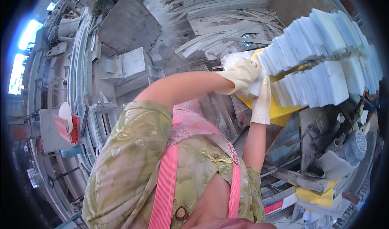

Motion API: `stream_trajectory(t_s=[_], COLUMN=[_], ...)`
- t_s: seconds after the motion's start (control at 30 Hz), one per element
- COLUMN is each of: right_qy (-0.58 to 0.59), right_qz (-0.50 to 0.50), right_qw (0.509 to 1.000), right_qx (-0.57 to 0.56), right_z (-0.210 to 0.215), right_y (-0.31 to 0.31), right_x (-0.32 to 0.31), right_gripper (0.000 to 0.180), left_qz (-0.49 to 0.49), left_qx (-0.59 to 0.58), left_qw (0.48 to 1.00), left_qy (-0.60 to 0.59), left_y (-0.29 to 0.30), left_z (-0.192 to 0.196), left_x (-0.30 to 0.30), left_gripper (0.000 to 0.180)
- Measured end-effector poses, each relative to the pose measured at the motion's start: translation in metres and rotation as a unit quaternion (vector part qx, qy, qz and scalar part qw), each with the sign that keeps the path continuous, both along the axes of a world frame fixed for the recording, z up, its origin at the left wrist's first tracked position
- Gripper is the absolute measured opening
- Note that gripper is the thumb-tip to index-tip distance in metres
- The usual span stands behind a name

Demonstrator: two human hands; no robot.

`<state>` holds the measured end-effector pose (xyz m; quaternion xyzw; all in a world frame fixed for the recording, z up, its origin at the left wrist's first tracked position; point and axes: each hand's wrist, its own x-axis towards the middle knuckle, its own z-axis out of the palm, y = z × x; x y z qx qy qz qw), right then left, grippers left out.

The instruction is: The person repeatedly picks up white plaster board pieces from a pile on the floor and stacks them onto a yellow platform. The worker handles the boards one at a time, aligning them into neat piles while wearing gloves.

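Two rows of thin white stone tiles stand on edge at the right, a far row (300,42) and a near row (316,85). At their left end, a white stone tile (254,88) sits between my hands, partly covered by the gloves. My left hand (242,73), in a cream rubber glove, reaches across and is closed on its far left side. From below, my right hand (262,101), gloved alike, holds the tile's right side with its fingers pointing away from me. Yellow sheeting (279,112) lies under the tiles.
Long pale offcut strips (231,36) lie in a heap at the far side. A dusty grey board (129,23) leans at the far left, near a pale block (133,63). At the lower right are a white bucket (335,165) and a wooden beam (302,179).
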<state>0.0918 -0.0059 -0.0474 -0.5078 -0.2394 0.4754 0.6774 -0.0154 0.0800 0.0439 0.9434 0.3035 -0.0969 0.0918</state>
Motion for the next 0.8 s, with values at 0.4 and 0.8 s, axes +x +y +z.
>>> stream_trajectory(t_s=[0.4,0.8], right_qy=[0.012,-0.071], right_qz=[-0.125,-0.198], right_qw=[0.989,0.960], right_qx=[-0.075,-0.186], right_z=[-0.032,-0.040], right_y=[0.022,0.161], right_x=[-0.006,-0.097], right_gripper=[0.050,0.046], left_qz=[-0.048,-0.189], left_qx=[-0.053,-0.153], left_qw=[0.987,0.907], left_qy=[-0.142,-0.345], left_y=[0.016,0.143], left_z=[-0.032,-0.080], left_x=[-0.013,-0.097], left_gripper=[0.085,0.070])
